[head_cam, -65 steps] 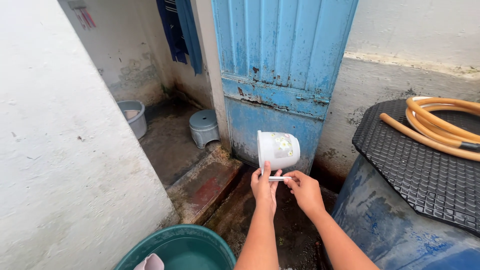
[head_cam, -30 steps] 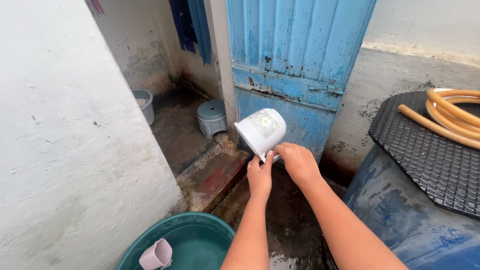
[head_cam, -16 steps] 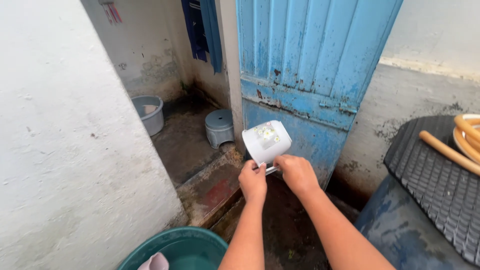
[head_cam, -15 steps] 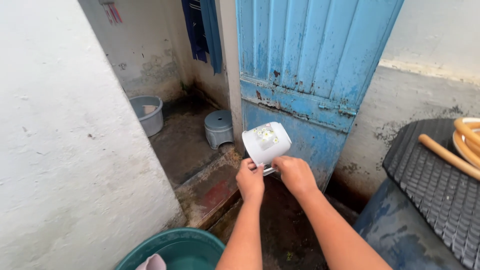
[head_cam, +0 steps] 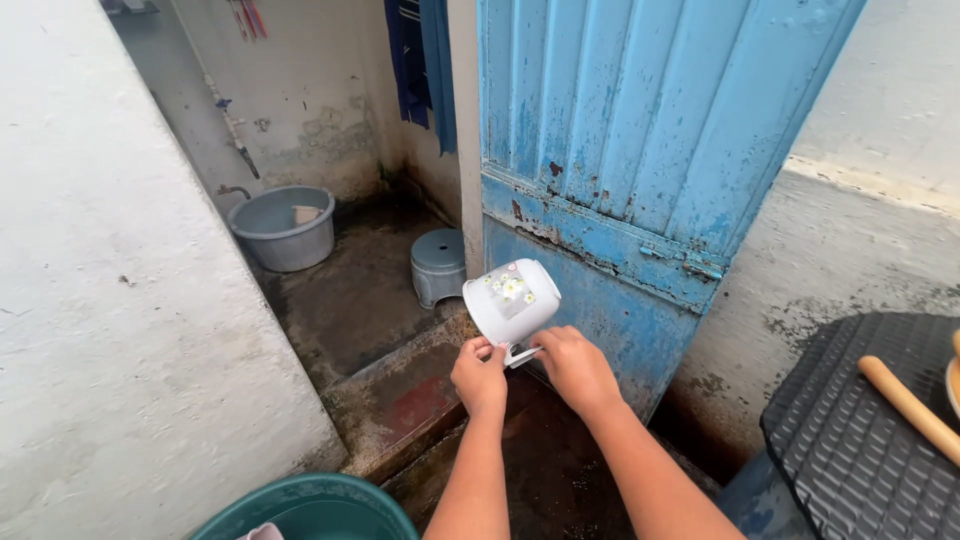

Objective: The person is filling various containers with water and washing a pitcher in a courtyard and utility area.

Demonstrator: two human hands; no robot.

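A white plastic cup (head_cam: 511, 298) with a small flower print is held out in front of me, tilted with its base up and to the left. My left hand (head_cam: 479, 375) pinches its handle from the left. My right hand (head_cam: 573, 366) grips the same handle from the right. Both arms reach out from the bottom edge over a wet dark floor, just before the blue metal door (head_cam: 640, 150).
A green basin (head_cam: 320, 508) sits at the bottom left, a pale object at its edge. Beyond a raised step are a grey stool (head_cam: 438, 265) and a grey tub (head_cam: 281, 228). A blue barrel with black lid (head_cam: 860, 430) and hose stands right. White wall left.
The cup has tipped from upright to slanted while both hands stayed on its handle. My view has shifted right and forward, so the barrel and hose slid towards the right edge.
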